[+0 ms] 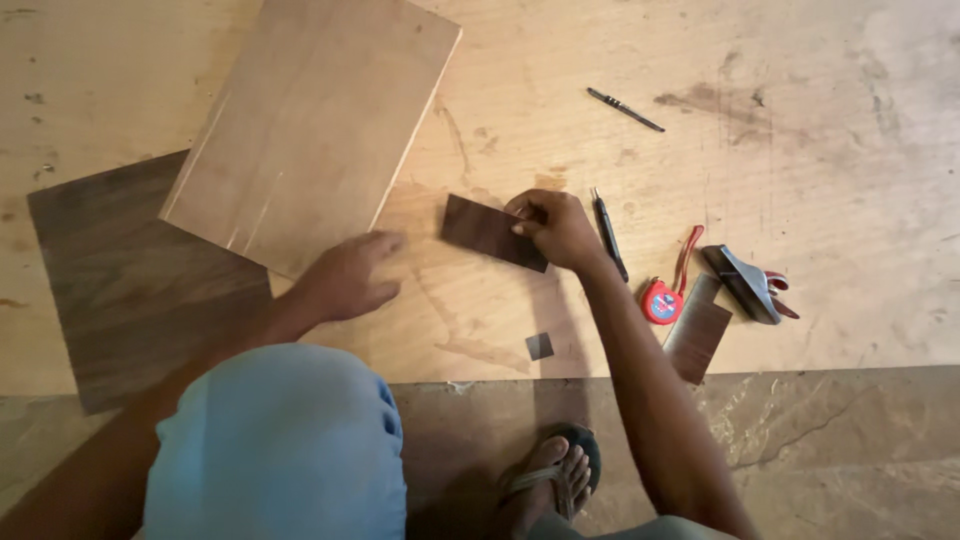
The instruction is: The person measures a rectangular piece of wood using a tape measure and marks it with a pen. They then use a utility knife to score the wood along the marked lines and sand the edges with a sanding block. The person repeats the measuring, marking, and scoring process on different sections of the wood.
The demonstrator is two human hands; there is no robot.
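My right hand [555, 228] grips the right end of a small dark wood-grain laminate strip [485, 230], which lies flat on the plywood sheet [600, 60]. My left hand [352, 275] rests on the plywood to the left of the strip, fingers loosely together, holding nothing, close to the corner of a light wooden board [310, 125]. A tiny dark laminate square [539, 346] lies below the strip.
A large dark laminate sheet [130, 280] lies at left, partly under the board. To the right lie a black pen [609, 236], a red tape measure [664, 298], another dark strip [697, 338], a cutting tool [748, 283] and a second pen [625, 109]. My sandalled foot [550, 480] is on the floor.
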